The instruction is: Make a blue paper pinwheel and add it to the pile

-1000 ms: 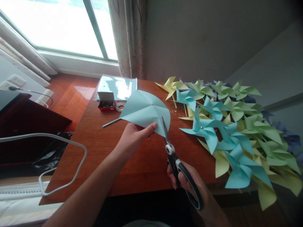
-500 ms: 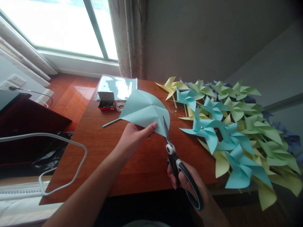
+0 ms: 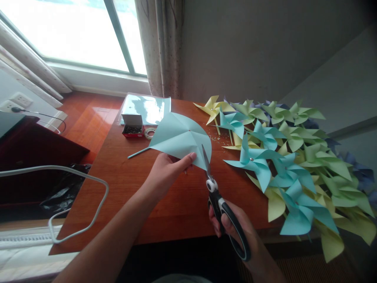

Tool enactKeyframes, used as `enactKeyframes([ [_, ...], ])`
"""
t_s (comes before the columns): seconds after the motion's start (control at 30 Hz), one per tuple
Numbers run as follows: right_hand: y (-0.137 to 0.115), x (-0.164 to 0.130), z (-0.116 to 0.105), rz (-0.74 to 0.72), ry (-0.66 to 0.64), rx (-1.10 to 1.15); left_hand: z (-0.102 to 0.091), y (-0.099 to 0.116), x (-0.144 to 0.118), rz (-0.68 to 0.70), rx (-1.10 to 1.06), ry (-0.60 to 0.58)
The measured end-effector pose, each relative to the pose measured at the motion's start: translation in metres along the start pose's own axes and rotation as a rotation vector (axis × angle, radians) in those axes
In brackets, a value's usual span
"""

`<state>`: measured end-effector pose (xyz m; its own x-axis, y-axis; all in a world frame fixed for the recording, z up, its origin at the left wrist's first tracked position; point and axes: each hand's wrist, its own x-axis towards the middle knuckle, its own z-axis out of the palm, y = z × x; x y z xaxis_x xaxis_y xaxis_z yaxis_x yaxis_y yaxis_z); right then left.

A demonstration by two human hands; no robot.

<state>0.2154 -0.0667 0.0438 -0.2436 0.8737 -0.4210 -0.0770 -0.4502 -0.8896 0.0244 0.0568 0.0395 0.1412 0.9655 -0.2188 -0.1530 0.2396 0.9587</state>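
Scissors [image 3: 219, 202] barely shifted over the last second: blades a touch deeper into the near-right edge of the light blue paper [image 3: 179, 137], handles a little nearer together. Cut looks to be creeping along, far from finished. Right hand [image 3: 235, 232], at the desk's near edge, has its grip wrapped round the black handles. Left hand [image 3: 167, 171] unmoved, pinching the sheet's near edge, held just above the desk [image 3: 153, 204] mid-surface. Open wood left of the hands; pinwheel pile [image 3: 282, 157] crowds the right edge. Far left corner: pin box [image 3: 132, 125], tape roll [image 3: 149, 133], plastic sleeve [image 3: 147, 107].
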Motion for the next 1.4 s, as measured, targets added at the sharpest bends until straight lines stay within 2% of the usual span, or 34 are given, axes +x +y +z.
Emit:
enactKeyframes([
  [0.87, 0.0055, 0.0031, -0.003, 0.028, -0.003, 0.003, -0.0001, 0.0007, -0.0003, -0.006, -0.018, -0.004],
  [1.1, -0.0036, 0.0017, 0.003, 0.075, 0.05, 0.043, -0.0002, 0.0016, -0.0007, -0.005, -0.024, -0.008],
  [1.4, -0.0009, 0.0012, 0.0027, 0.083, 0.072, 0.061, 0.0004, 0.0022, -0.0009, -0.007, -0.048, 0.001],
])
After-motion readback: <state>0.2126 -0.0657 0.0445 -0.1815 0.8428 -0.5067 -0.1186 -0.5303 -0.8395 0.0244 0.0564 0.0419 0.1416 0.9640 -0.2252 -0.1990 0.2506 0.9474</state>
